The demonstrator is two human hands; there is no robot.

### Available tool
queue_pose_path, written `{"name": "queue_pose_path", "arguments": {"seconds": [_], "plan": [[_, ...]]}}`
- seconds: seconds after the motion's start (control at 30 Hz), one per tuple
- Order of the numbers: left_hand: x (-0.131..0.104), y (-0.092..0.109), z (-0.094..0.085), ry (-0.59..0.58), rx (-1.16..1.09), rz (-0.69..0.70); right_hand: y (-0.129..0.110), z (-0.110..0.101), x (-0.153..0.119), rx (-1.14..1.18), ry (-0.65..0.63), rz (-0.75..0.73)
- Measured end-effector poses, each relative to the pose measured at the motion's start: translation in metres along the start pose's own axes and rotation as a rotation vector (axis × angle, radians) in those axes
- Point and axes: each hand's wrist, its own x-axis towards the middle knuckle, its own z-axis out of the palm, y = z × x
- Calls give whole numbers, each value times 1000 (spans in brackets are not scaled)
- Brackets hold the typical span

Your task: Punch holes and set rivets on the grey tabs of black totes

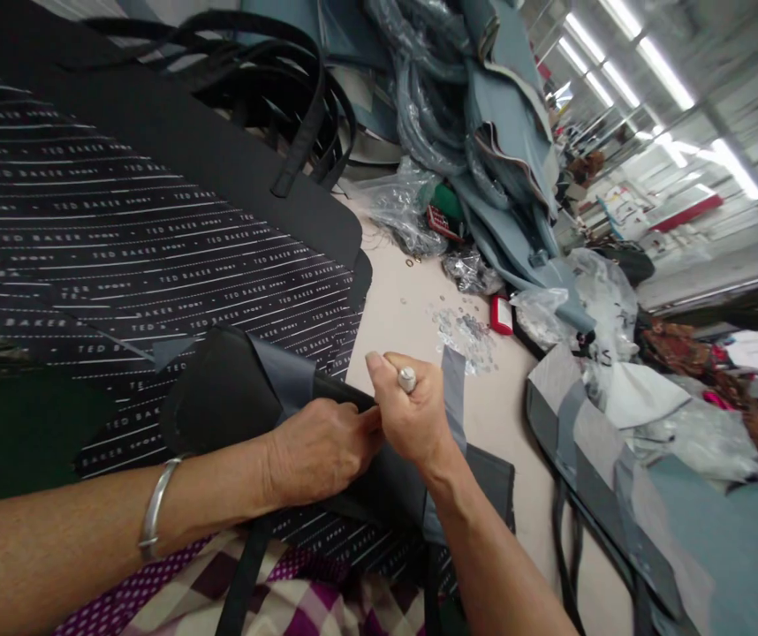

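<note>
My right hand (pixel 412 411) is closed in a fist around a slim tool; just its pale round end (pixel 406 380) shows above the fingers, so its kind is hidden. Right beside it, my left hand (pixel 326 450) presses and grips the edge of a folded black bag panel (pixel 220 389). Grey strips (pixel 286 375) cross the panel, which lies under both hands. The spot where the tool meets the panel is covered by my fingers. Beneath lies black lining fabric (pixel 207 247) printed with white lettering.
Black straps (pixel 313 115) lie at the top. Small metal rings or washers (pixel 465 331) are scattered on the pale table (pixel 392 309), near a red box (pixel 501 314). Plastic-wrapped blue-grey pieces (pixel 504 132) are heaped behind. A grey panel with straps (pixel 591 468) lies at right.
</note>
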Motion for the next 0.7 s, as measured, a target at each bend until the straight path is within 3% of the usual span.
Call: {"name": "queue_pose_path", "arguments": {"seconds": [0.1, 0.27, 0.37, 0.43, 0.53, 0.63, 0.7], "plan": [[0, 0, -2, 45, -1, -7, -1, -8, -3, 63, 32, 51], [-1, 3, -5, 158, -10, -64, -3, -18, -12, 438, 317, -13], [-2, 4, -6, 183, 6, -89, 8, -14, -18, 533, 355, 6], [-2, 5, -10, 188, 19, -103, 15, -17, -23, 412, 279, 143], [-1, 5, -15, 191, 33, -114, 9, -38, -44, -69, 56, 360], [-4, 4, -10, 220, 7, -104, -12, -61, -89, -622, -144, 532], [-8, 1, 1, 284, -7, -84, -23, -63, -124, -799, -234, 656]]}}
